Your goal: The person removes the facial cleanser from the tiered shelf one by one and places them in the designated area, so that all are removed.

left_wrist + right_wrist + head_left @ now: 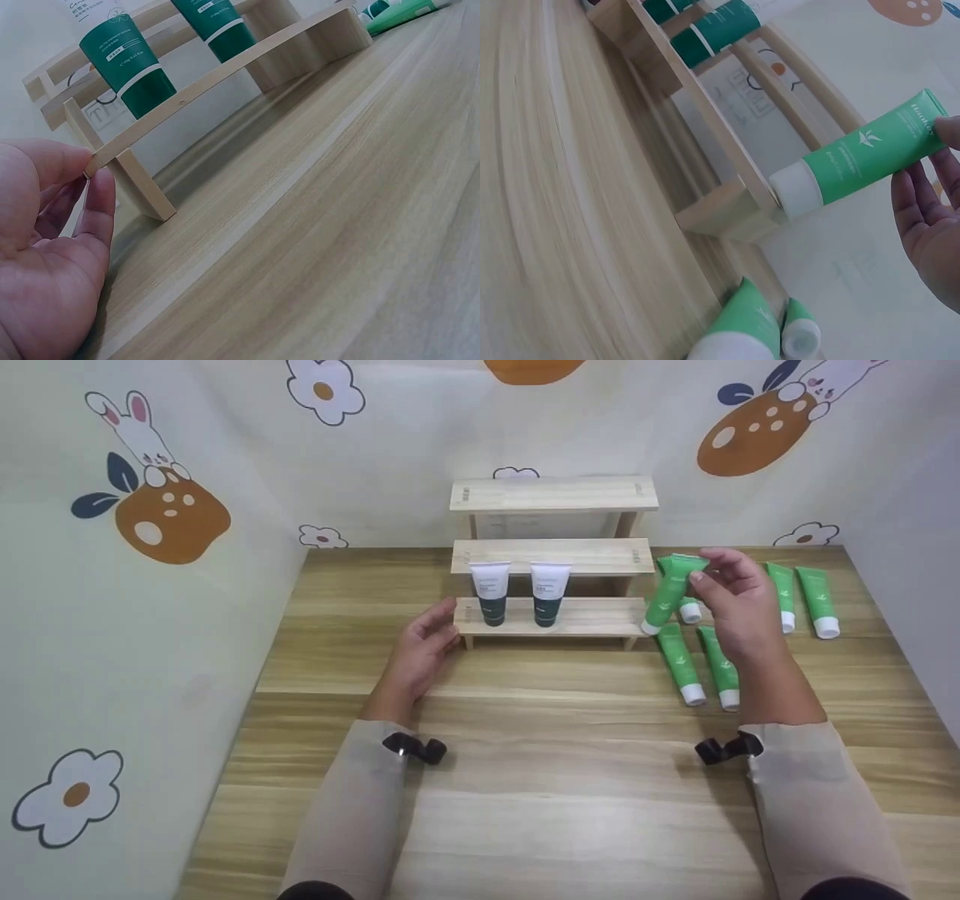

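My right hand (746, 604) pinches a green tube (669, 592) by its flat crimped end. The tube tilts with its white cap downward, and in the right wrist view that cap (796, 187) is right at the right end of the lowest step. At the other end, my left hand (421, 649) pinches the corner of the three-step wooden display stand (592, 619) between thumb and finger, as the left wrist view shows. Two white-and-dark-green tubes, a left one (492, 594) and a right one (550, 594), stand cap-down on the lowest step.
Several more green tubes lie on the wooden table right of the stand, including a near one (679, 660) and a far-right one (817, 600). The middle step (551, 555) and top step (555, 495) rise behind. A patterned cloth wall (405, 472) backs the table.
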{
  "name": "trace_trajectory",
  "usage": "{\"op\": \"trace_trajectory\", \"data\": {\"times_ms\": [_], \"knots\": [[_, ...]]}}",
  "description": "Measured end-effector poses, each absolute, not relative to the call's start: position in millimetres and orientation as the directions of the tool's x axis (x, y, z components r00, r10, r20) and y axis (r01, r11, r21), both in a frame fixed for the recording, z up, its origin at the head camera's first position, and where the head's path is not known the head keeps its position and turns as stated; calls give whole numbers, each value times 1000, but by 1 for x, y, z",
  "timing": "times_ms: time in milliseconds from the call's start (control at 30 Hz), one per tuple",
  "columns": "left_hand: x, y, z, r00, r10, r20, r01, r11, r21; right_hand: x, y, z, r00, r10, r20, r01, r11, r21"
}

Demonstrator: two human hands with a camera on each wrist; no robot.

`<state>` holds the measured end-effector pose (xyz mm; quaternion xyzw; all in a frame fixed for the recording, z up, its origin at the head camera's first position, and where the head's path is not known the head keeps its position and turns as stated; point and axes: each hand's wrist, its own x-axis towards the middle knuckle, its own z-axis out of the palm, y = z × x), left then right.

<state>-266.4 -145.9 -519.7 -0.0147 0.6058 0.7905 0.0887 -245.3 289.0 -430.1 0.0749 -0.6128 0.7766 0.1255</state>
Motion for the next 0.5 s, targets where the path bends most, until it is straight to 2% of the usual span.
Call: {"op": "trace_trajectory", "data": {"times_ms": [133,300,500], "knots": [[-265,-146,-519,-983,124,-135,-161,-231,960,-244,299,-430,-957,151,246,-278,-247,-928],[-264,-146,-518,-982,129,-135,-161,-215,963,-241,313,-431,-951,222,217,-266,-224,-938],[-264,-145,-519,-983,131,-126,-156,-256,954,-236,333,-439,-953,233,192,-248,-241,-938]]}}
